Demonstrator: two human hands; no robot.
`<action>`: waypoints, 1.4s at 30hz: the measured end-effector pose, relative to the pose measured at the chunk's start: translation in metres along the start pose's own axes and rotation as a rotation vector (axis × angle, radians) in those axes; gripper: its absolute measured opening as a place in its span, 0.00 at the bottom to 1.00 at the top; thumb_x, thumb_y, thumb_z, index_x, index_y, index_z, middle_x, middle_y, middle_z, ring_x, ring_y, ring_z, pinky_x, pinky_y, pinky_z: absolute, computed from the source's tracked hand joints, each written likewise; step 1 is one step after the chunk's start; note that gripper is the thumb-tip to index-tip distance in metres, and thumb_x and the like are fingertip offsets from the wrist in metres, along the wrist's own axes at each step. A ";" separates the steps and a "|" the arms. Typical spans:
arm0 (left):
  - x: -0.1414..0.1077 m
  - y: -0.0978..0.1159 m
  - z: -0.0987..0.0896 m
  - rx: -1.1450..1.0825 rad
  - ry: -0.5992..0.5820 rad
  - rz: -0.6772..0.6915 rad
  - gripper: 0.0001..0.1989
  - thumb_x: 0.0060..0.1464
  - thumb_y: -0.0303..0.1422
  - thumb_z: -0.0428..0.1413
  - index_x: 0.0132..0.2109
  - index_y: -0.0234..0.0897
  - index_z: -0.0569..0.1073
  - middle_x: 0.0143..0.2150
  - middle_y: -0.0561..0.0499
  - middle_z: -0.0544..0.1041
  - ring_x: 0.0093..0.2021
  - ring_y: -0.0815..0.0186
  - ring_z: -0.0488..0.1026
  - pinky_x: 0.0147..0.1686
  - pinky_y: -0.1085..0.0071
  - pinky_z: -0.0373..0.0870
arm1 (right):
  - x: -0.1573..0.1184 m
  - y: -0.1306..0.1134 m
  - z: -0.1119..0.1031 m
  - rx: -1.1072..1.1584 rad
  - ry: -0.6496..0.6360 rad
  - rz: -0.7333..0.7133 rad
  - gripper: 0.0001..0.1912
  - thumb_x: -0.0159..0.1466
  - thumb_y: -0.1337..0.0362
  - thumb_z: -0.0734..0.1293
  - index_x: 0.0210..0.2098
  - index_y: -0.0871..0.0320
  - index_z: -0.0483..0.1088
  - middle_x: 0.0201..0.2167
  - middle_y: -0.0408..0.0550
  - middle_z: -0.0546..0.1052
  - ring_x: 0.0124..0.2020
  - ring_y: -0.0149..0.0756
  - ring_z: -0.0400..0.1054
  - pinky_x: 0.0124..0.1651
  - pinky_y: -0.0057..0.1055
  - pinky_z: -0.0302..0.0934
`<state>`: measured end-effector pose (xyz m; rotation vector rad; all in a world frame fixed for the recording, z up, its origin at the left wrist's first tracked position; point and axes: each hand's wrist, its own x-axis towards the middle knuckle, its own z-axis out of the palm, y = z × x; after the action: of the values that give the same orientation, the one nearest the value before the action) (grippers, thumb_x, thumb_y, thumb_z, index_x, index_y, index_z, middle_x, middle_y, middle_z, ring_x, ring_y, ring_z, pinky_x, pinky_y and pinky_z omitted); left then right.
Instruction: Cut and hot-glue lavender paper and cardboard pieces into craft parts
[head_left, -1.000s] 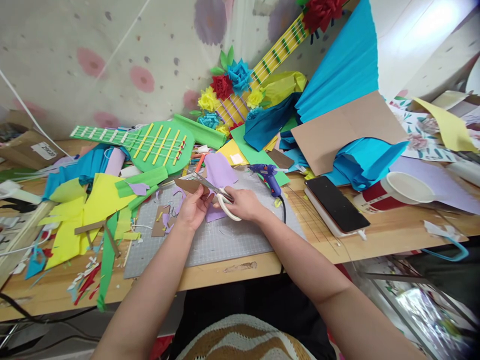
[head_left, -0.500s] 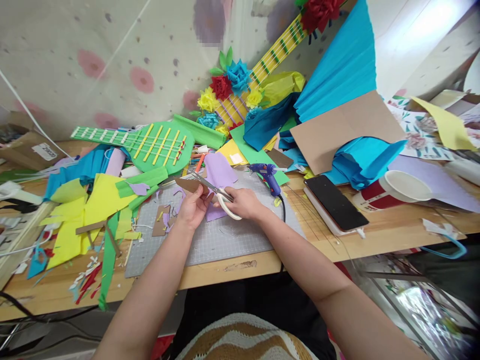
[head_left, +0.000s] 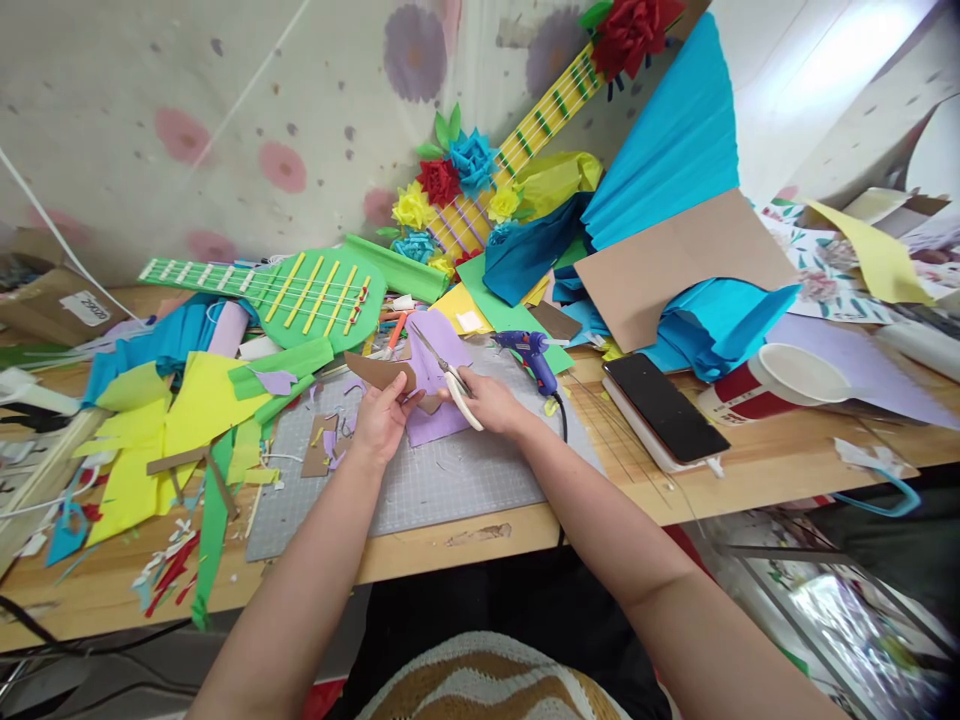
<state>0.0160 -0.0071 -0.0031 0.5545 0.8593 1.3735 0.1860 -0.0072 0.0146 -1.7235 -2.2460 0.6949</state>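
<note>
My left hand (head_left: 385, 418) pinches a piece of brown cardboard (head_left: 377, 371) with a curved outline, above the mat's back half. In my right hand (head_left: 489, 400) is a pair of white-handled scissors (head_left: 459, 391), its blades pointing up and left, beside the cardboard and apart from it. Beneath both hands a sheet of purple paper (head_left: 437, 428) lies on the grey cutting mat (head_left: 480, 485). To the right of the scissors a blue hot glue gun (head_left: 531, 354) rests on the mat.
A green paper guitar (head_left: 315, 295) lies at the back left, among yellow paper (head_left: 210, 400) and scraps. On the right are a phone (head_left: 666, 405), a paper cup (head_left: 772, 385) and a large brown cardboard sheet (head_left: 682, 255). A flower-trimmed yellow guitar (head_left: 544, 115) leans at the back.
The scissors have come away from the cardboard to the right, and their blades now point more upward. My left hand still holds the cardboard in nearly the same place.
</note>
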 end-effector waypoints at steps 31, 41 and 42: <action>-0.002 0.010 -0.008 0.571 -0.195 -0.073 0.11 0.41 0.32 0.54 0.36 0.35 0.68 0.23 0.52 0.73 0.19 0.64 0.73 0.14 0.74 0.65 | 0.006 0.014 -0.004 -0.013 0.052 0.050 0.28 0.60 0.40 0.53 0.41 0.56 0.64 0.35 0.50 0.75 0.33 0.38 0.67 0.30 0.27 0.48; -0.006 0.011 -0.004 0.364 -0.255 -0.135 0.14 0.45 0.30 0.55 0.42 0.35 0.68 0.32 0.48 0.78 0.29 0.61 0.77 0.22 0.70 0.73 | 0.000 0.015 -0.007 -0.014 -0.038 -0.074 0.30 0.58 0.37 0.52 0.39 0.56 0.64 0.33 0.48 0.74 0.32 0.36 0.65 0.30 0.27 0.48; -0.006 0.009 -0.004 0.349 -0.264 -0.154 0.14 0.45 0.31 0.56 0.42 0.34 0.69 0.32 0.47 0.78 0.31 0.61 0.77 0.23 0.69 0.74 | -0.001 0.014 -0.008 -0.002 -0.059 -0.081 0.30 0.58 0.37 0.52 0.39 0.56 0.65 0.34 0.48 0.74 0.32 0.36 0.65 0.30 0.26 0.49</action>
<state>0.0076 -0.0123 0.0034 0.8977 0.9087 0.9877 0.2011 -0.0036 0.0145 -1.6234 -2.3419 0.7357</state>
